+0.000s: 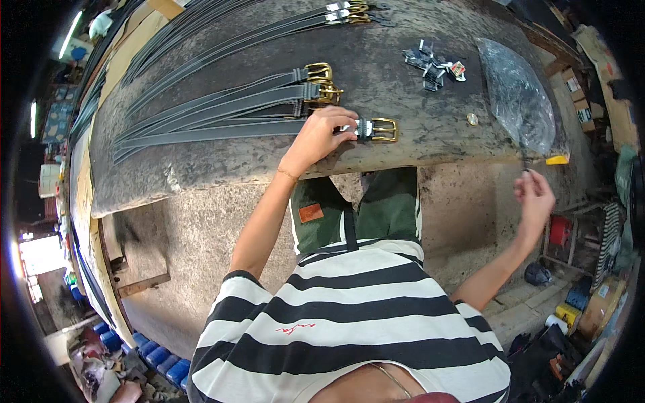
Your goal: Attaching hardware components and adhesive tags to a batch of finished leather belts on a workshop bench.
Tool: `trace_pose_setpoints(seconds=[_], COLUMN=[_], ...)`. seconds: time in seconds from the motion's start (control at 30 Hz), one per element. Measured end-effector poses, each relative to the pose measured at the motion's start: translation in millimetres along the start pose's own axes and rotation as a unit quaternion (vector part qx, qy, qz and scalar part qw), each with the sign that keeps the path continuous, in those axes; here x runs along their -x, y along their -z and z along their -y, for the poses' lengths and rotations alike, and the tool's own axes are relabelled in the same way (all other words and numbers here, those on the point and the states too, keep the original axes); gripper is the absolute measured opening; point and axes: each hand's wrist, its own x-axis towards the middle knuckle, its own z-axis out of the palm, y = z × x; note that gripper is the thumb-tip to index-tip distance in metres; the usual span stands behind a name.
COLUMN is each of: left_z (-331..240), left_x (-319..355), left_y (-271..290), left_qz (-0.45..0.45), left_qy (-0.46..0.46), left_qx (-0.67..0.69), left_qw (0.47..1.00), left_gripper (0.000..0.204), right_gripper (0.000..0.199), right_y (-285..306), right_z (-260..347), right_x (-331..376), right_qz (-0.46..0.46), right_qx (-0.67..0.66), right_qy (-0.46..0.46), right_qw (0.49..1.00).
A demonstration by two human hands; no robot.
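My left hand (pixel 321 140) is closed on a dark grey belt (pixel 248 129) just behind its gold buckle (pixel 385 129), close to the table's near edge. Silvery white wrapping shows on the belt beside my fingertips. Out past the near edge at the right, my right hand (pixel 535 200) pinches a thin dark piece (pixel 525 160), too small to make out fully. Just beyond the held belt lie several similar belts (pixel 269 99), their gold buckles (pixel 324 84) bunched together.
More belts (pixel 269 35) stretch across the far left of the worn table (pixel 376 67). Small dark and silvery pieces (pixel 432 66) form a pile at the far right, near a clear plastic bag (pixel 516 97). A small round gold thing (pixel 472 119) lies nearer. Something yellow (pixel 557 160) sits at the right corner.
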Motion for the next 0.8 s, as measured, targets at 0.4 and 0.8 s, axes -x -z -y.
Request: trace_pose_setpoints(seconds=[0.4, 0.8], left_z=[-107.6, -73.1], left_x=[-26.4, -13.8], left_y=[-32.5, -38.3], left_qz=[-0.03, -0.119], left_qy=[0.166, -0.111], left_qx=[0.409, 0.078], left_qw=[0.897, 0.984], left_gripper=[0.017, 0.029], right_gripper=[0.028, 0.021], right_y=[-127.6, -176.9], right_z=[4.2, -0.5], right_x=[79.5, 79.1], right_qz=[0.217, 0.225], right_qx=[-0.164, -0.47], right_qy=[0.04, -0.163], right_qw=[0.961, 0.838])
